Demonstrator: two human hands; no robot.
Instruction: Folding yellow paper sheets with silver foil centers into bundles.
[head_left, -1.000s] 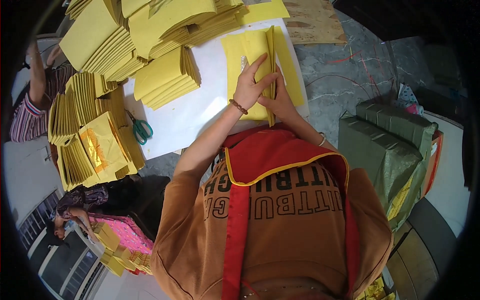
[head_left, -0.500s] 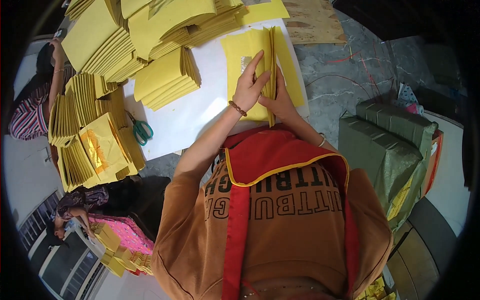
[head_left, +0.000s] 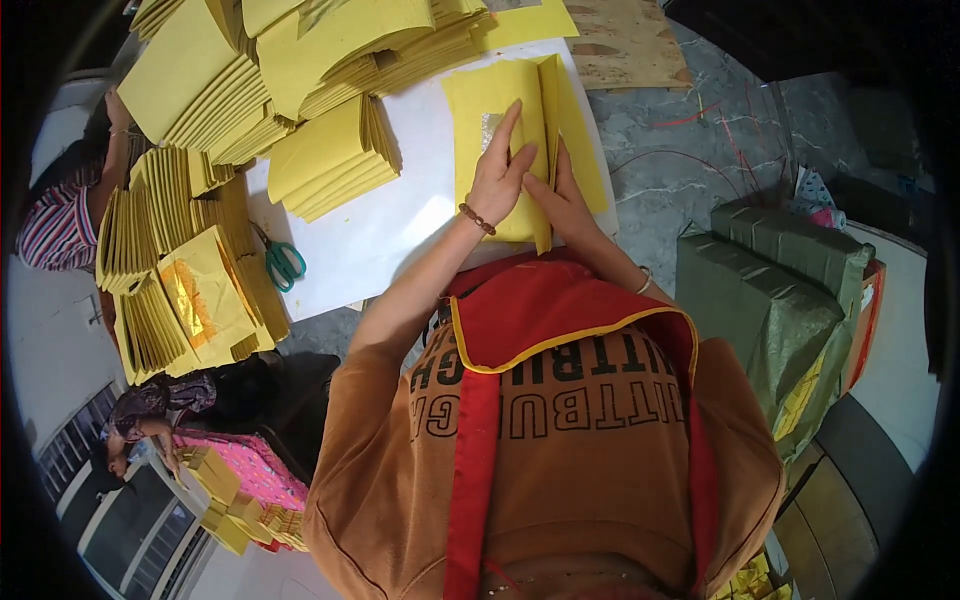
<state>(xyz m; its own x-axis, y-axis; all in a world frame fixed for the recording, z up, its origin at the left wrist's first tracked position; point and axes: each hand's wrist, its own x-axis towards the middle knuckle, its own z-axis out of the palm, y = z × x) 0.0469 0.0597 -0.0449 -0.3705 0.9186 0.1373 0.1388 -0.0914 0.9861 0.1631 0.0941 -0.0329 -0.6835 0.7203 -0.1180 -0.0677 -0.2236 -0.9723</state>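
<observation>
Folded yellow paper: flat palms, gentle edges

So the folded yellow paper [head_left: 523,88] is at the right end of the white tabletop [head_left: 345,255], right in front of the person, with more yellow showing flat on its right.

The left hand [head_left: 492,185] lies on top with fingers stretched out, not wrapped around anything. A silvery patch [head_left: 490,125] shows just beside its fingers. The right hand [head_left: 562,200] is at the right-hand fold, thumb toward the left hand, fingers along the other side. Can't tell if it's really pinching, since the paper hides part of it.

My guess on handling: light, bendy, takes a crease well, but loose leaves probably slide over each other, and thin edges could tear or dog-ear. I'd hold it by the folded edge with one hand, flat palm on the broad face, and avoid gripping the patch.

Folded stacks [head_left: 330,160] sit farther left, with green-handled scissors [head_left: 285,265] nearer the left edge.
</observation>
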